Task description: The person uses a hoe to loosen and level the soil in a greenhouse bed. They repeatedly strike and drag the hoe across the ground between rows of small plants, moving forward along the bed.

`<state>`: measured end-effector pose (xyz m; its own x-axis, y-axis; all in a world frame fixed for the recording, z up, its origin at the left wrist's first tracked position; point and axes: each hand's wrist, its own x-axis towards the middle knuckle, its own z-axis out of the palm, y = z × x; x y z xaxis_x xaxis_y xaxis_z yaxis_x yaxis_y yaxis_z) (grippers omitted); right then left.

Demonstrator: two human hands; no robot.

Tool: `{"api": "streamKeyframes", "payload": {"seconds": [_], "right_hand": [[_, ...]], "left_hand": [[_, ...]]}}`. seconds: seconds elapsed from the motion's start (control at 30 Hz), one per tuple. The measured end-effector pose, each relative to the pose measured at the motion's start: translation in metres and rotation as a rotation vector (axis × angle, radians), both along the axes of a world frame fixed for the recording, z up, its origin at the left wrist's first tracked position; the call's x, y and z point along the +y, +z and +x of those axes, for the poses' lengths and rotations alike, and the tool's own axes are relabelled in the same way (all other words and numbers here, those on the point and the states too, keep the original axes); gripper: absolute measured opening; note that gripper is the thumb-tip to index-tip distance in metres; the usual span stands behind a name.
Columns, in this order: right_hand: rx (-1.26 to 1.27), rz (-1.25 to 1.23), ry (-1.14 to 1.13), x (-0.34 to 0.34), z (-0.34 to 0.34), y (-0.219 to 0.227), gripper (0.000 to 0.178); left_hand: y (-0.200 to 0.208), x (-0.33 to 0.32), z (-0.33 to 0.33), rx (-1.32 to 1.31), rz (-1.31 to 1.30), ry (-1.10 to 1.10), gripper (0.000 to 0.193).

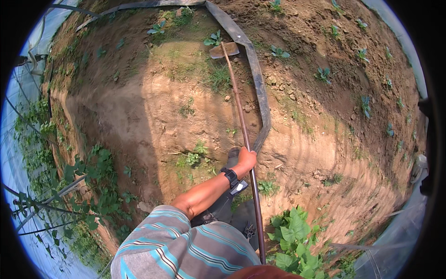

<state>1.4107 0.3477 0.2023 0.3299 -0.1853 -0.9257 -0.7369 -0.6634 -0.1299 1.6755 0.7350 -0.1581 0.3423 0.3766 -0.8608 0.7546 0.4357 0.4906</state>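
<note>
My left hand point(246, 159), with a dark watch on its wrist, is closed around the wooden handle of a hoe point(239, 104). The handle slants from the lower edge up to the far side, where the soil-coloured hoe blade point(225, 50) rests on the ground. A small leafy seedling point(213, 39) stands right beside the blade, with a grass tuft point(219, 76) just nearer. At the lower edge, a blurred strip of skin point(267, 273), likely part of my right arm or hand, covers the handle's near end. Its fingers are hidden.
A flat dark hose point(256, 76) bends along the right of the hoe. Seedlings point(323, 75) dot the soil bed at right. A leafy plant point(293, 232) grows near my right side, climbing vines point(95, 179) at left. Plastic sheeting point(21, 139) encloses the sides.
</note>
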Motion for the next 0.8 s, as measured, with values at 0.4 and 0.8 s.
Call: {"api": "streamKeyframes", "payload": {"seconds": [0.4, 0.8], "right_hand": [[-0.280, 0.262, 0.095, 0.127, 0.170, 0.051, 0.019], [-0.216, 0.239, 0.375, 0.342, 0.382, 0.064, 0.022]], "left_hand": [[0.151, 0.237, 0.051, -0.049, 0.008, 0.328, 0.010], [0.162, 0.441, 0.128, -0.036, -0.044, 0.548, 0.008]]}}
